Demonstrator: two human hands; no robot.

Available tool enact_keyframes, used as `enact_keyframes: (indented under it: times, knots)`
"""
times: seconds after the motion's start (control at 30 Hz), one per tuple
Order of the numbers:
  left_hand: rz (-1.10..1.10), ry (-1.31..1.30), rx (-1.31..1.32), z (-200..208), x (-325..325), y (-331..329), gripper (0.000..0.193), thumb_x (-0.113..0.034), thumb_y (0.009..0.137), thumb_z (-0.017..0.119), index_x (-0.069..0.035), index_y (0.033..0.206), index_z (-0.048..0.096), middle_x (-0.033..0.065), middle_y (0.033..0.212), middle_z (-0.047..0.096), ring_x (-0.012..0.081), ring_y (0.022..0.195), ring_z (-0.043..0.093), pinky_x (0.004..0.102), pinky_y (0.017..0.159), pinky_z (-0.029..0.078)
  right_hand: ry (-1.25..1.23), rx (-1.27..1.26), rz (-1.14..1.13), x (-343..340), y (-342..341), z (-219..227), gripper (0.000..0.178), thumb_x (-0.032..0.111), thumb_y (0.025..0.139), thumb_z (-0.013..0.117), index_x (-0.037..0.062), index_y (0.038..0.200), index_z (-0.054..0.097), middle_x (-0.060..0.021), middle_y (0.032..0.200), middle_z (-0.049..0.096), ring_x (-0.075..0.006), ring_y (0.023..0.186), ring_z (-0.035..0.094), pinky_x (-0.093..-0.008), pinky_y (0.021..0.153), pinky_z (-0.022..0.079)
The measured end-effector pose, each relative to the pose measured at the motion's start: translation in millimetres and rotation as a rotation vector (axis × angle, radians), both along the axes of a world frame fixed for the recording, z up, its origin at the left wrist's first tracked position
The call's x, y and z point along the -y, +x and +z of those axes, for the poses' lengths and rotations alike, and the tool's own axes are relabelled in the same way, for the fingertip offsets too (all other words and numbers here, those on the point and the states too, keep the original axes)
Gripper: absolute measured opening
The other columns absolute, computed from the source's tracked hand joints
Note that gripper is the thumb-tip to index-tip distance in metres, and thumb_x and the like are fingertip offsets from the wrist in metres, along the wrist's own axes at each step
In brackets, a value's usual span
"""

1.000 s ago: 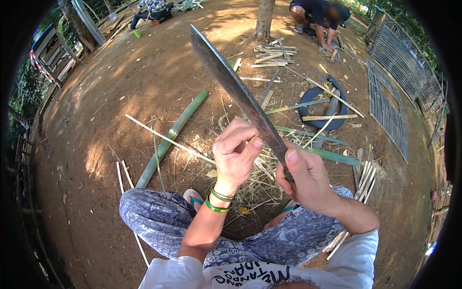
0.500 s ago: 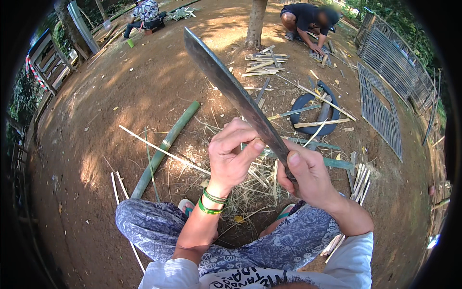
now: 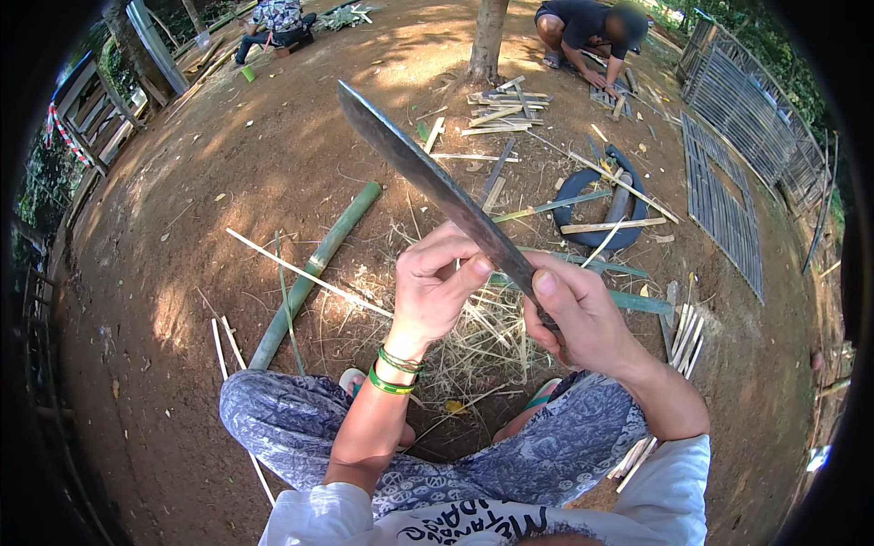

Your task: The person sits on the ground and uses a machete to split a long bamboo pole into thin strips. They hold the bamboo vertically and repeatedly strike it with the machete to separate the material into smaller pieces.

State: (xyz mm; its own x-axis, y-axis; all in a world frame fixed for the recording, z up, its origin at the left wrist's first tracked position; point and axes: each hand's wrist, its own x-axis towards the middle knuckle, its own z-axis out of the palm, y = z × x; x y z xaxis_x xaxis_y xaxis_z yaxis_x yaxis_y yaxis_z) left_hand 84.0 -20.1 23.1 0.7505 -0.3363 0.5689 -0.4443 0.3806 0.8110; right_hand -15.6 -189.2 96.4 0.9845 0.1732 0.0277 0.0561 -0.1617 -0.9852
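My right hand (image 3: 583, 314) is closed around the base of a machete (image 3: 428, 173), whose long dark blade slants up and to the left over my lap. Its thumb lies along the blade, and the handle is mostly hidden in the palm. My left hand (image 3: 439, 282) is closed in a pinch, thumb and fingertips right against the blade's lower part; what it pinches is too small and hidden to name. Below both hands, pale bamboo shavings (image 3: 473, 350) litter the ground between my feet. A thin bamboo strip (image 3: 305, 270) crosses a green bamboo pole (image 3: 314, 273) on the left.
Split bamboo sticks (image 3: 687, 337) lie by my right knee. Farther off are a dark rubber ring (image 3: 569, 196), a stick pile (image 3: 510, 114) and a tree trunk (image 3: 487, 45). One person (image 3: 587, 36) crouches at the back right; another (image 3: 278, 23) sits back left. A slatted panel (image 3: 724, 200) lies right.
The machete's tip has dipped and shifted slightly left, so the blade slants less steeply. Both hands keep their places on and against it. The view has shifted a little.
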Motion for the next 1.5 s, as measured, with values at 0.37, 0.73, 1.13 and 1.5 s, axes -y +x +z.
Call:
enact_keyframes:
  times: [0.37,0.73,1.13,1.5]
  knots:
    - [-0.011,-0.034,0.024,-4,6,3,0.010,-0.004,0.089,0.073,0.004,0.094,0.072,0.0073,0.093,0.066,0.0136,0.085,0.061,0.0269,0.074,0.048,0.015,0.013,-0.053,-2,4,-2,0.042,0.036,0.109,0.039,0.0022,0.125,0.058,0.0039,0.053,0.045,-0.0033,0.044,0.041,-0.0222,0.042,0.032]
    - [-0.138,-0.092,-0.063,-7,10,2,0.007,0.000,0.089,0.068,0.005,0.094,0.069,0.0074,0.096,0.065,0.0146,0.089,0.061,0.0291,0.078,0.048,0.171,-0.113,0.004,7,7,-5,0.041,0.042,0.109,0.035,0.0060,0.108,0.056,0.0022,0.055,0.048,-0.0050,0.044,0.044,-0.0223,0.042,0.035]
    - [0.002,-0.006,-0.018,-11,17,2,0.007,0.000,0.091,0.068,0.005,0.095,0.069,0.0057,0.092,0.063,0.0121,0.086,0.058,0.0259,0.076,0.046,0.120,-0.088,-0.101,6,12,-10,0.031,0.032,0.106,0.048,0.0049,0.117,0.061,0.0025,0.055,0.046,-0.0056,0.047,0.043,-0.0258,0.047,0.034]
    - [-0.022,-0.015,-0.079,-3,16,2,0.009,-0.003,0.091,0.070,0.003,0.097,0.071,0.0049,0.091,0.064,0.0120,0.084,0.058,0.0266,0.077,0.047,-0.042,0.126,-0.109,5,18,-14,0.032,0.035,0.107,0.046,0.0055,0.109,0.057,0.0011,0.054,0.044,-0.0068,0.046,0.041,-0.0268,0.046,0.032]
